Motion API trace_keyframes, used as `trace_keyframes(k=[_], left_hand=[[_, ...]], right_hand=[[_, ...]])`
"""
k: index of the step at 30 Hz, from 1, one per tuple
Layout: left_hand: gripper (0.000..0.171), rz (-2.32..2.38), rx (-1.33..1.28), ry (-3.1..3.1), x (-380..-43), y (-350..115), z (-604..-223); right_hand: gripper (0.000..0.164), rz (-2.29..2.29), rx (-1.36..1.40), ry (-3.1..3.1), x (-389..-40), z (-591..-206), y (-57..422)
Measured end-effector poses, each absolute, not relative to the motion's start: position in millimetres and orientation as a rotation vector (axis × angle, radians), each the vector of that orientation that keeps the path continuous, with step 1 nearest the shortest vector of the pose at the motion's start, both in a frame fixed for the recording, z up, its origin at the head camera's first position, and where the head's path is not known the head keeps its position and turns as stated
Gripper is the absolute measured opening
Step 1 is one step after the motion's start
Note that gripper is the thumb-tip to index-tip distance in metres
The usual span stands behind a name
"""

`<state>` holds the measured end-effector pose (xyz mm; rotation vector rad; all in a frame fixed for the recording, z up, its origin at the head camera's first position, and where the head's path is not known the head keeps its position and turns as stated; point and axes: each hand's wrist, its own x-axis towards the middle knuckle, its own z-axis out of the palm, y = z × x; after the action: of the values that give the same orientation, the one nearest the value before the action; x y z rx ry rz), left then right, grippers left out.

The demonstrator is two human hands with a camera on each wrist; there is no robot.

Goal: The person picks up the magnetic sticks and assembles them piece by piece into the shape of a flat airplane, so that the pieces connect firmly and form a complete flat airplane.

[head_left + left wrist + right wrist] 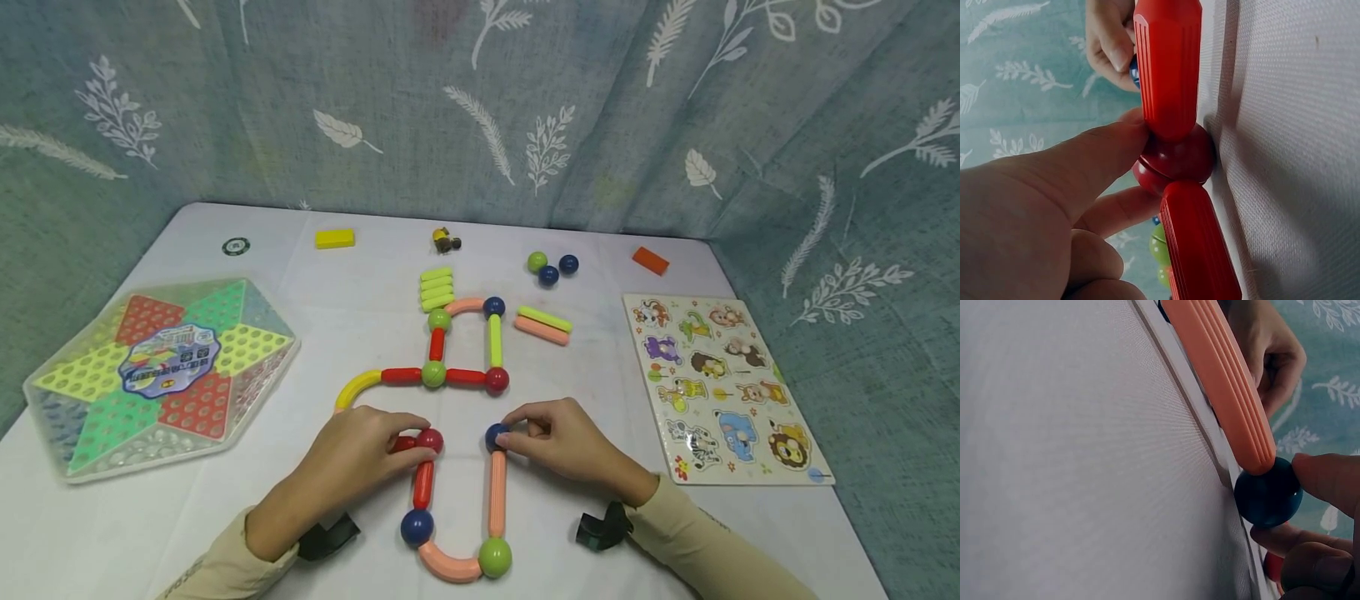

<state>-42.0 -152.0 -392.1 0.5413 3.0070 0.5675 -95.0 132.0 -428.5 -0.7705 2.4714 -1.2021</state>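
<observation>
Currently the left hand [352, 452] pinches a red ball [432, 440]; the right hand [561, 442] pinches a blue ball [492, 437], a pink rod [497, 496] running lengthwise bodyward from that nearer grip

Hands [363, 446] [561, 442] pinch a red ball [432, 440] and blue ball [492, 437]

White-covered table [592, 371] — lying directly on it: hexagonal star board [168, 362] at left, animal puzzle board [723, 392] at right, linked rods and balls [434, 374] between. Farther back — dark disc [236, 247], yellow block [334, 239], small figurine [446, 242], three loose balls [548, 276], orange block [650, 261]; loose rods [542, 332] nearer.
</observation>
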Motion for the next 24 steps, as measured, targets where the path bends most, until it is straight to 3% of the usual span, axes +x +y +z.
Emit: trace_keyframes(k=[10,18,24], left_hand=[[0.035,0.575,0.546,3.003,-44,-154,-393],[0.034,0.620,0.504,2.988,-45,-158,-396],[0.034,0.658,0.526,2.985,-44,-156,-399]], right_hand=[[0.031,-1.071,-0.829,2.550,-119,-403,128],[0.022,-1.018,-1.068,2.648,-206,-363,88],[0.023,-0.710,-1.115,2.646,-260,-361,44]])
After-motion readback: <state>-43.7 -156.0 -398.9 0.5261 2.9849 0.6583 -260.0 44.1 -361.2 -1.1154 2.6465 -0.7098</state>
